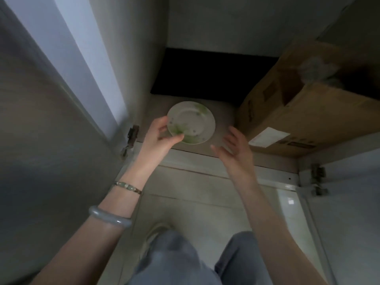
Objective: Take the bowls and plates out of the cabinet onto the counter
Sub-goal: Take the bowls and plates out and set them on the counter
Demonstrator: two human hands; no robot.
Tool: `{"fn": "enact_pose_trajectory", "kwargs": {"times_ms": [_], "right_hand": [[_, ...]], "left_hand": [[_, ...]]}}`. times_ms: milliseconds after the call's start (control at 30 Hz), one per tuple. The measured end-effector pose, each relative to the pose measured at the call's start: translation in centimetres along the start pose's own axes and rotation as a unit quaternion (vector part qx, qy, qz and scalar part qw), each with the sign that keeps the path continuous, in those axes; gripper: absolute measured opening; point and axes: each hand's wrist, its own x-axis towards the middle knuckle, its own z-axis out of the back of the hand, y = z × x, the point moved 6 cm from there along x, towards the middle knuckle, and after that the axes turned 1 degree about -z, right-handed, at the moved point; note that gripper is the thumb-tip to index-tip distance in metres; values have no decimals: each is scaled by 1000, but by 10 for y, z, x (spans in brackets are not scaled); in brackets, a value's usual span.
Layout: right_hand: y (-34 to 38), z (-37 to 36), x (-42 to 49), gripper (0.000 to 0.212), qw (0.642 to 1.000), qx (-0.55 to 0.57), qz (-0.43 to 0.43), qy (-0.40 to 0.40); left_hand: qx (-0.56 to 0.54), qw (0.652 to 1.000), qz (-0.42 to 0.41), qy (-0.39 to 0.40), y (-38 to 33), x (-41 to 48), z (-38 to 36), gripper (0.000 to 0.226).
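Plainly, the plate [191,122] was the thing in hand; it sat at the front of the bottom shelf [225,120] of the cabinet [131,58], left of a big cardboard box [308,112], and I could not tell whether its far edge touched the shelf or hung just clear of it. My left hand [159,136] pinched it by the left rim; the thumb lay over the near edge and the other fingers [163,122] curled round the side. My right hand [234,149] hovered just right of the plate, fingers spread and loose, holding nothing and touching nothing.

A one-sided pinch on glazed china seemed to me the weak point; the plate could tip or slide out as it came away. I judged the better way was to bring the right hand under the free rim, so both hands shared the weight, and to keep the plate level. The path out looked narrow; the box stood near on the right and the open door [51,140] with its hinge [132,136] near on the left, so a straight pull toward me, then up, suited best. The tabletop was out of sight, so I would have to look for it before setting the plate down flat.
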Motion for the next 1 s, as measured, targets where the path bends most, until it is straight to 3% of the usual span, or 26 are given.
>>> {"fn": "enact_pose_trajectory", "kwargs": {"times_ms": [200,267,333,400,467,600,800,1000], "right_hand": [[-51,-15,79,49,999,-46,4,-24],[-73,-19,105,50,997,-75,5,-37],[-99,-19,129,42,994,-87,-24,-53],[-126,-19,152,48,990,-103,-75,-64],[-146,-16,170,55,985,-111,-113,-70],[-168,-12,192,50,978,-140,-141,-61],[-173,-20,206,28,979,-80,-178,-52],[-166,-35,212,35,978,-86,-191,-24]], "left_hand": [[56,997,44,-9,67,67,-1,59],[71,995,67,-20,90,92,-2,45],[101,991,83,-37,107,112,-5,16],[108,989,95,-45,121,132,-11,33],[133,986,90,-43,132,144,-16,10],[183,981,71,-14,143,155,-32,35],[141,986,92,-20,153,170,-39,39],[146,982,105,-49,156,175,-36,39]]}}
